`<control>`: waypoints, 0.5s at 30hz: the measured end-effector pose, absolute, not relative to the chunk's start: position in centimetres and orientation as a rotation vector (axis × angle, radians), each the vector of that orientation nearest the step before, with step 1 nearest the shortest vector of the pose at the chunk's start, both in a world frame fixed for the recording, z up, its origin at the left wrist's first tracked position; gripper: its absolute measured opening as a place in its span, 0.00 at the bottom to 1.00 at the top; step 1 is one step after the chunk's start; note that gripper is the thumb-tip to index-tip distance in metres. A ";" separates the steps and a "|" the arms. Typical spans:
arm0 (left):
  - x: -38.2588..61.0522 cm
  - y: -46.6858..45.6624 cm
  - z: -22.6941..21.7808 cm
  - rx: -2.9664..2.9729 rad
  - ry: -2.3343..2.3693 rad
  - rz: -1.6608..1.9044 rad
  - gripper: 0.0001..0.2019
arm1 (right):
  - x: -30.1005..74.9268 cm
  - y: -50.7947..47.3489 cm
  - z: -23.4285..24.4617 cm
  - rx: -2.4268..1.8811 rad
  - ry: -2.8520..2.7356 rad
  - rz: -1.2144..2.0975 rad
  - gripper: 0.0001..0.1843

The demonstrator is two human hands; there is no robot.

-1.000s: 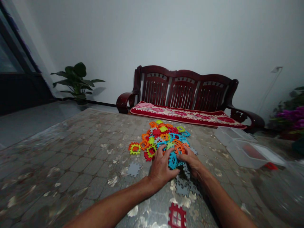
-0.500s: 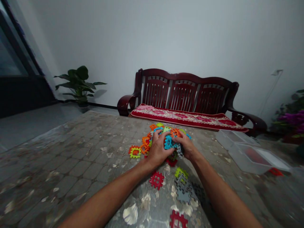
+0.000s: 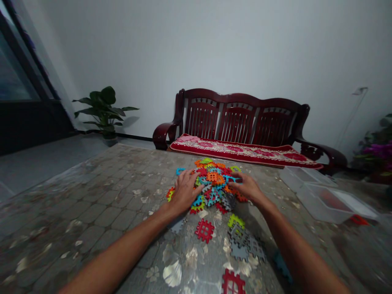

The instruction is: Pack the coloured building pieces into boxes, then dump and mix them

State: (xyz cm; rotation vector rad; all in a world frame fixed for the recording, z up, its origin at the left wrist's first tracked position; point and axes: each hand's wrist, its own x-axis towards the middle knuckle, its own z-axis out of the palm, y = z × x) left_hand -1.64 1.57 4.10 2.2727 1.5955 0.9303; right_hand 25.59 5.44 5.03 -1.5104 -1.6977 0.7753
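A heap of colourful plastic interlocking building tiles lies on the table, with an orange tile [image 3: 215, 178] on top. My left hand [image 3: 184, 188] rests at the heap's left side, fingers spread, touching its edge. On the opposite side is my right hand [image 3: 247, 187], thumb and fingers apart beside a blue tile; whether they touch it I cannot tell. Closer to me lie a red tile [image 3: 204, 230], a lime-green tile [image 3: 235, 221] and several grey tiles [image 3: 239, 250]. Another red tile [image 3: 232, 281] is cut off by the bottom edge of the view.
Clear plastic boxes [image 3: 324, 203] stand at the table's right, with an orange piece [image 3: 359, 220] beside them. Behind the patterned table [image 3: 122, 196] is a dark wooden bench [image 3: 239, 118] with a red cover. A potted plant [image 3: 105, 108] stands at the left.
My hands have moved apart and let go of the tiles gathered between them. The heap is now spread wider, and a blue tile shows at its far left.
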 end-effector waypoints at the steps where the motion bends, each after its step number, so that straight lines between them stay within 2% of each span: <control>1: -2.2 0.6 4.0 2.328 1.548 0.933 0.21 | 26.6 4.5 4.7 -1.541 -1.725 0.842 0.24; 4: -3.9 -2.7 3.3 2.392 1.436 0.877 0.14 | 29.3 0.8 3.9 -1.623 -1.880 0.955 0.26; 7: -5.4 -5.6 2.7 2.355 1.470 0.676 0.10 | 30.4 -2.7 3.5 -1.747 -2.041 0.998 0.33; 11: -7.0 -7.5 2.8 2.290 1.639 0.438 0.12 | 29.1 -5.6 3.5 -1.881 -2.213 0.802 0.38; 15: -8.2 -7.4 2.9 2.246 1.622 0.360 0.20 | 26.8 -6.1 3.7 -1.914 -2.369 0.643 0.43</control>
